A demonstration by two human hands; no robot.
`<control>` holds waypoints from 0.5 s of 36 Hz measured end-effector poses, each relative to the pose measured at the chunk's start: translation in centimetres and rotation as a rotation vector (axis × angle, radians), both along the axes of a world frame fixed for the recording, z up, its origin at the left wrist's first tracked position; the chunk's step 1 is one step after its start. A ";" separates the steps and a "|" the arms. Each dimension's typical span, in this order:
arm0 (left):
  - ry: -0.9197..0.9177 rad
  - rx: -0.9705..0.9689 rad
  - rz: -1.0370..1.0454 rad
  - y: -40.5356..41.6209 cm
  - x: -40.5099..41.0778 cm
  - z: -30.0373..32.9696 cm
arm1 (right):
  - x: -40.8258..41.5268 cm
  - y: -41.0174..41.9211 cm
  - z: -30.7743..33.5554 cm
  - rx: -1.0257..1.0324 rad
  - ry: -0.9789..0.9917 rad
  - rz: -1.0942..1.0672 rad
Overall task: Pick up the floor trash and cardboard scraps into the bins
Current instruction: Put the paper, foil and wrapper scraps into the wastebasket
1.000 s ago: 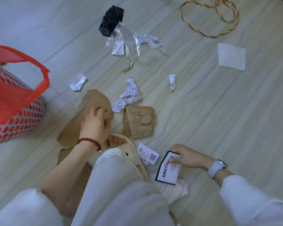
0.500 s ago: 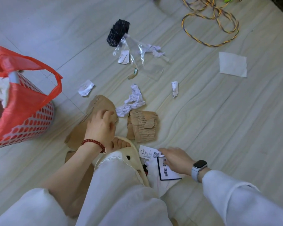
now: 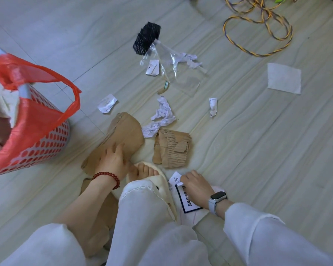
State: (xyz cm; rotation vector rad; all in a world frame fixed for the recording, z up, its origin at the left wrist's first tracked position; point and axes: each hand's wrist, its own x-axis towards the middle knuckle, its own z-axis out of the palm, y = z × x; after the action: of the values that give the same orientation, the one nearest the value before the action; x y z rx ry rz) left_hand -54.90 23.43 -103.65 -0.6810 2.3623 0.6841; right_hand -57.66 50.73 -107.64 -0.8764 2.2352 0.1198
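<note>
My left hand (image 3: 113, 162), with a red bead bracelet, grips the near edge of a large brown cardboard piece (image 3: 125, 129) lying on the floor. My right hand (image 3: 194, 186), wearing a watch, pinches a small white tag (image 3: 175, 179) and covers a black-bordered card (image 3: 189, 203) beside my slipper. A second torn cardboard scrap (image 3: 172, 150) lies between the hands. Crumpled paper (image 3: 161, 116), two small paper scraps (image 3: 107, 106) (image 3: 212, 106), a clear plastic bag (image 3: 181, 75) and a black mesh wad (image 3: 146, 41) lie farther out. The bin (image 3: 46, 143), lined with a red bag, stands at the left.
A white tissue (image 3: 284, 77) lies at the right, and a yellow twisted cable (image 3: 258, 29) coils at the top right. More cardboard (image 3: 102, 217) sits under my left forearm. My slippered foot (image 3: 152, 181) and white trouser legs fill the lower middle.
My right hand carried the black-bordered card leftward and down to the floor, then reached onto the small white tag. My left hand slid toward the cardboard's near edge.
</note>
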 end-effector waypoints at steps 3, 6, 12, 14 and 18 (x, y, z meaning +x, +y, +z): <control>0.005 0.007 0.017 0.1 0.1 0.1 | -1.5 1.3 1.5 -0.053 0.011 -0.070; 0.019 0.015 0.035 0.1 -0.1 0.1 | -3.9 2.8 3.4 -0.024 -0.002 -0.252; 0.082 0.006 0.020 0.2 -1.2 0.7 | -10.1 4.3 6.1 -0.101 0.033 -0.656; 0.107 0.003 0.007 0.2 -1.8 0.9 | -12.0 4.3 6.7 -0.216 0.062 -0.759; 0.140 0.027 0.009 -0.2 -3.8 0.9 | -15.1 3.5 6.9 -0.490 0.026 -1.105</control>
State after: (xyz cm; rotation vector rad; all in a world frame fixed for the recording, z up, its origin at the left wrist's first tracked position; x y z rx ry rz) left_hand -58.68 23.25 -102.79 -0.6517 2.4743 0.7893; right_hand -72.71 54.22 -100.73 0.2426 2.4881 -0.9476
